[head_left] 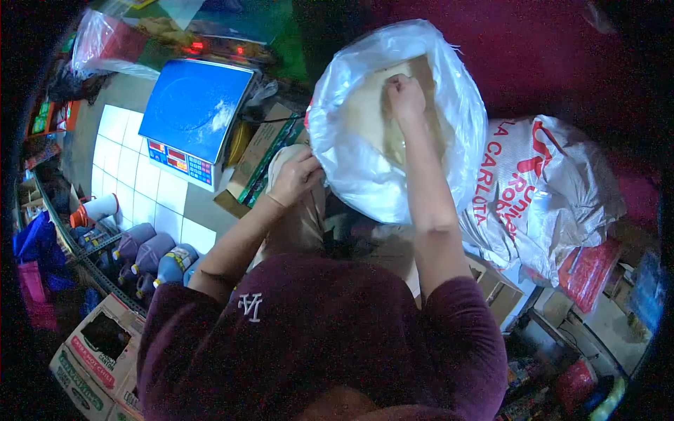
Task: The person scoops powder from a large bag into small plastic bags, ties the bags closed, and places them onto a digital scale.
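Note:
A large sack (337,179) with a white plastic liner stands in front of me, its mouth wide. Pale tan, fine-grained stuff (365,116) lies inside it. My right hand (407,102) reaches into the sack with its fingers curled closed over the contents. A darker, shiny patch lies under that wrist; I cannot tell if it is thin plastic. My left hand (296,177) is over my knee at the sack's left edge, fingers bent and closed. What either hand grips, if anything, is hidden.
A blue-topped digital scale (196,112) with white powder on it stands left on white tiles. A printed full sack (540,189) leans at right. Jugs (175,265), a cardboard box (91,358) and a flattened carton (263,158) surround me.

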Tool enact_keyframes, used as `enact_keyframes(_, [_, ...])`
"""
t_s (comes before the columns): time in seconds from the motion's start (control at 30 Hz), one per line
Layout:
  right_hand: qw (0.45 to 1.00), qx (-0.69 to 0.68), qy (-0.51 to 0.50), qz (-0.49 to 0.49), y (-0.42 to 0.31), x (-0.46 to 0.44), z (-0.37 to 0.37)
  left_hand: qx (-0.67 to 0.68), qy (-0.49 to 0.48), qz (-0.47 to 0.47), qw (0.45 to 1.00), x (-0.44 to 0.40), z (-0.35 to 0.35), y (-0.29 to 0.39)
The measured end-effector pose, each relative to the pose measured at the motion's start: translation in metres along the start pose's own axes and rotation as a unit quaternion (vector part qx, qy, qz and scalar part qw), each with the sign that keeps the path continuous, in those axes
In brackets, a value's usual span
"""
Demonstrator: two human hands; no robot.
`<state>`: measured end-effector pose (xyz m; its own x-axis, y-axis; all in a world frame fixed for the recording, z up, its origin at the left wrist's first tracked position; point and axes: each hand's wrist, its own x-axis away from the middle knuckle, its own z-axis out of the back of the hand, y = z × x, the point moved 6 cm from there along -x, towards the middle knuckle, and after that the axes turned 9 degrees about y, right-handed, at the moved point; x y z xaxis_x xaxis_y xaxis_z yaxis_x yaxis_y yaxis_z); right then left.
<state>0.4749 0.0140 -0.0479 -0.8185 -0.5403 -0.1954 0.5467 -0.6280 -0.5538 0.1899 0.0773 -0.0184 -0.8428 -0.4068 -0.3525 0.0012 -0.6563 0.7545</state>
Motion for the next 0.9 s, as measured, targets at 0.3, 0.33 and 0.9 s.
enact_keyframes(0.3, [0.993, 0.082, 0.082, 0.000, -0.001, -0.009, -0.020, 0.028, 0.020, -0.012, 0.999, 0.012, 0.024, 0.002])
enact_keyframes(0.33, [0.993, 0.083, 0.083, 0.000, -0.002, -0.010, -0.020, 0.028, 0.021, -0.013, 0.999, 0.011, 0.027, 0.006])
enact_keyframes(0.9, [0.969, -0.136, 0.147, -0.144, 0.060, -0.013, -0.029, -0.014, 0.028, -0.034, 0.999, 0.010, 0.033, 0.010])
